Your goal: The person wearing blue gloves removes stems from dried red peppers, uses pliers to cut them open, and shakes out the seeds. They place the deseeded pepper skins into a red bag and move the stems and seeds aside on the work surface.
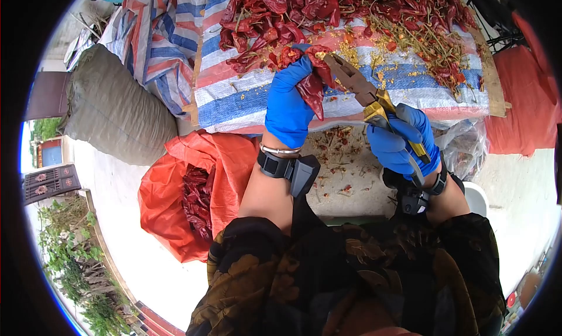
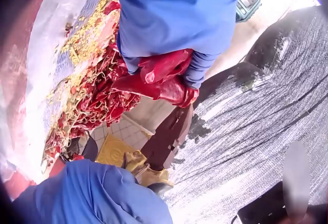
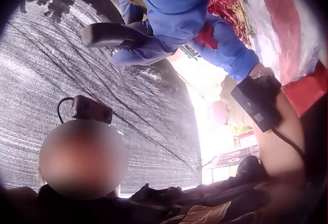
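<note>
Gloved in blue, my left hand (image 1: 288, 107) grips several dried red chili peppers (image 1: 311, 93) over the front of the striped sheet. In the left wrist view these peppers (image 2: 164, 83) stick out between the fingers. My right hand (image 1: 404, 140), in a matching glove, is wrapped around the handles of pliers (image 1: 356, 83) with yellow-and-black grips and a rusty brown head. The pliers' tip reaches the upper end of the held peppers, where its bite is hidden. In the right wrist view a dark handle end shows beside the right hand (image 3: 174, 11).
A big heap of dried peppers (image 1: 281, 8) covers the back of the striped sheet (image 1: 228, 104). Pale seeds (image 1: 380, 60) and stems (image 1: 448, 69) lie at its right. A red bag (image 1: 161, 201) with peppers inside stands front left, near a full grey sack (image 1: 114, 107).
</note>
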Action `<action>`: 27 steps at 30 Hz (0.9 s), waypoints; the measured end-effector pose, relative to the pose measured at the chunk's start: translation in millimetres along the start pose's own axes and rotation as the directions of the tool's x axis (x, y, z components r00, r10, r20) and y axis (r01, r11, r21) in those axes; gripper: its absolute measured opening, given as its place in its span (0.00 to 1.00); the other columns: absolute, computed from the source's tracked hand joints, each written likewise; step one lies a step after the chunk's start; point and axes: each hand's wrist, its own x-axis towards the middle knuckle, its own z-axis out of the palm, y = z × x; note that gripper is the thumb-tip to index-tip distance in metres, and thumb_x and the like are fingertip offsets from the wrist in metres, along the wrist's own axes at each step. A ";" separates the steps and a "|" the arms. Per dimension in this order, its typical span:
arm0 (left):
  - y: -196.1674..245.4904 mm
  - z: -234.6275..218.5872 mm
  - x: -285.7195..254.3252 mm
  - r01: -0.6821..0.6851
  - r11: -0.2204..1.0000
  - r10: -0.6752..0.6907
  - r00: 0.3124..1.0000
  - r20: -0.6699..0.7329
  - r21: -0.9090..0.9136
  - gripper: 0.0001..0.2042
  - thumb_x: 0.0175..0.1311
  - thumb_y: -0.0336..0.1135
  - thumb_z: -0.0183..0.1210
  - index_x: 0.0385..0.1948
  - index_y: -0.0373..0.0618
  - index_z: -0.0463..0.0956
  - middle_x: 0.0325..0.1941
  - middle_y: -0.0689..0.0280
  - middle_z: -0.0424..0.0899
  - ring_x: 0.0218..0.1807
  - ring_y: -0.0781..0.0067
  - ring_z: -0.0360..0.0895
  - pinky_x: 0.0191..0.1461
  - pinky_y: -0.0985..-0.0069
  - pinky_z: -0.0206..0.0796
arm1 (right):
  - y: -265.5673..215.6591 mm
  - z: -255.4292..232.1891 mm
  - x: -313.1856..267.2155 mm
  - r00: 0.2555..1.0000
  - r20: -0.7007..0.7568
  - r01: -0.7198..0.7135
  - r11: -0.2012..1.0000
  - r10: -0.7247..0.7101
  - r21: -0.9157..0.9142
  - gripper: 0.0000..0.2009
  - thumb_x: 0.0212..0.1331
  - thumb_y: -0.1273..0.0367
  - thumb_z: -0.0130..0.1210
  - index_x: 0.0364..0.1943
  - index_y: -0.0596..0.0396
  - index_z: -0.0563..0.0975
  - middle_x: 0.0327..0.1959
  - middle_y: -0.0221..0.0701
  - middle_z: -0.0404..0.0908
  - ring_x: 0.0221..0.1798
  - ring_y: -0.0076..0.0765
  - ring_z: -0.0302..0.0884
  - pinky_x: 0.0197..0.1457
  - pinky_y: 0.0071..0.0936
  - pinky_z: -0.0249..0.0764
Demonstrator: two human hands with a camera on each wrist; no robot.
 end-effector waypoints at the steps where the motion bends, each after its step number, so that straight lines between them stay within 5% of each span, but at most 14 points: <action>1: 0.4 2.4 -2.2 0.025 0.999 -0.025 1.000 -0.002 -0.029 0.09 0.58 0.27 0.51 0.41 0.42 0.71 0.36 0.63 0.78 0.38 0.68 0.77 0.43 0.72 0.71 | -0.6 -0.3 0.5 0.999 0.042 -0.024 0.998 0.022 0.059 0.20 0.57 0.54 0.46 0.12 0.50 0.67 0.18 0.30 0.63 0.13 0.22 0.58 0.12 0.18 0.54; 5: 2.4 2.7 -1.6 0.047 0.999 -0.047 0.999 -0.009 -0.021 0.08 0.59 0.28 0.51 0.39 0.40 0.72 0.34 0.63 0.79 0.36 0.68 0.77 0.42 0.73 0.70 | -3.5 -9.4 2.2 0.981 0.177 -0.085 0.996 0.079 0.028 0.21 0.56 0.54 0.47 0.12 0.51 0.68 0.18 0.31 0.64 0.12 0.23 0.58 0.11 0.18 0.53; 8: 5.7 -2.1 -0.1 0.021 0.999 -0.022 1.000 0.010 0.043 0.08 0.59 0.28 0.50 0.38 0.38 0.73 0.32 0.62 0.79 0.35 0.69 0.77 0.40 0.74 0.69 | -3.3 5.3 -0.5 1.000 0.017 0.022 0.993 -0.020 -0.114 0.20 0.55 0.55 0.48 0.13 0.53 0.70 0.17 0.35 0.66 0.11 0.26 0.60 0.11 0.18 0.55; 10: 9.0 2.8 -1.1 0.006 0.997 -0.008 1.000 0.028 0.082 0.08 0.59 0.28 0.50 0.37 0.38 0.73 0.31 0.62 0.79 0.34 0.69 0.76 0.39 0.75 0.69 | -4.4 16.8 -0.9 0.980 -0.094 0.117 0.894 -0.174 -0.432 0.18 0.54 0.58 0.48 0.13 0.56 0.71 0.17 0.39 0.69 0.12 0.28 0.63 0.11 0.20 0.60; 13: 8.2 -3.4 0.5 -0.020 0.980 0.016 1.000 0.024 0.197 0.08 0.58 0.27 0.50 0.38 0.38 0.73 0.32 0.62 0.79 0.34 0.69 0.76 0.41 0.75 0.68 | -6.8 24.8 -5.3 0.934 -0.205 0.116 0.791 -0.292 -0.601 0.20 0.51 0.59 0.50 0.11 0.61 0.69 0.13 0.43 0.67 0.09 0.33 0.64 0.09 0.22 0.62; 15: 10.1 -8.5 5.0 -0.030 0.961 0.031 1.000 0.001 0.274 0.08 0.58 0.26 0.50 0.39 0.38 0.73 0.34 0.62 0.79 0.36 0.70 0.77 0.43 0.75 0.68 | -8.1 23.7 -8.3 0.921 -0.242 0.115 0.807 -0.305 -0.579 0.20 0.51 0.60 0.50 0.11 0.62 0.69 0.14 0.46 0.68 0.09 0.33 0.64 0.08 0.21 0.61; 17: 16.9 -11.8 9.9 -0.060 0.997 0.063 0.997 -0.053 0.051 0.10 0.57 0.26 0.51 0.41 0.38 0.72 0.39 0.63 0.78 0.40 0.70 0.76 0.48 0.76 0.68 | -17.0 16.2 -18.2 0.954 -0.161 0.182 0.917 -0.251 -0.354 0.19 0.52 0.61 0.47 0.10 0.58 0.69 0.17 0.45 0.70 0.08 0.30 0.63 0.08 0.18 0.61; 19: 21.8 -8.2 11.0 -0.095 0.995 0.094 0.993 -0.065 -0.003 0.11 0.56 0.25 0.53 0.42 0.39 0.71 0.42 0.64 0.77 0.44 0.71 0.76 0.50 0.76 0.68 | -27.7 12.9 -19.9 0.956 0.018 0.276 0.871 -0.294 -0.406 0.19 0.52 0.60 0.48 0.12 0.60 0.70 0.19 0.47 0.71 0.08 0.33 0.64 0.09 0.20 0.64; 21: 16.6 -7.1 11.3 -0.174 0.970 0.185 0.981 -0.052 0.168 0.12 0.55 0.23 0.54 0.41 0.41 0.72 0.41 0.65 0.77 0.42 0.72 0.76 0.46 0.76 0.69 | -27.6 25.1 -20.0 0.963 -0.020 0.204 0.773 -0.270 -0.601 0.18 0.51 0.60 0.50 0.21 0.66 0.74 0.28 0.52 0.75 0.20 0.41 0.75 0.21 0.24 0.74; 23: 10.8 -2.7 8.9 -0.170 0.956 0.191 0.979 -0.070 0.238 0.11 0.54 0.22 0.54 0.40 0.42 0.73 0.38 0.66 0.77 0.40 0.73 0.76 0.43 0.77 0.69 | -15.6 33.5 -13.5 0.942 -0.149 0.116 0.707 -0.301 -0.698 0.20 0.49 0.60 0.51 0.24 0.70 0.75 0.30 0.57 0.74 0.34 0.49 0.77 0.31 0.33 0.77; 24: 8.5 -3.0 9.5 -0.174 0.943 0.197 0.979 -0.055 0.284 0.10 0.54 0.22 0.55 0.39 0.42 0.73 0.37 0.66 0.78 0.39 0.74 0.76 0.42 0.77 0.69 | -18.4 27.9 -12.8 0.969 -0.184 -0.004 0.731 -0.166 -0.682 0.22 0.49 0.60 0.51 0.32 0.74 0.74 0.36 0.58 0.74 0.48 0.53 0.72 0.41 0.38 0.76; 27: 6.1 -2.0 6.5 -0.204 0.893 0.230 0.973 -0.018 0.402 0.09 0.53 0.21 0.55 0.37 0.42 0.73 0.34 0.67 0.78 0.36 0.75 0.75 0.40 0.79 0.68 | -8.8 21.5 -4.2 0.973 -0.189 -0.017 0.782 -0.130 -0.623 0.22 0.49 0.60 0.51 0.32 0.74 0.74 0.39 0.59 0.73 0.49 0.54 0.71 0.40 0.40 0.76</action>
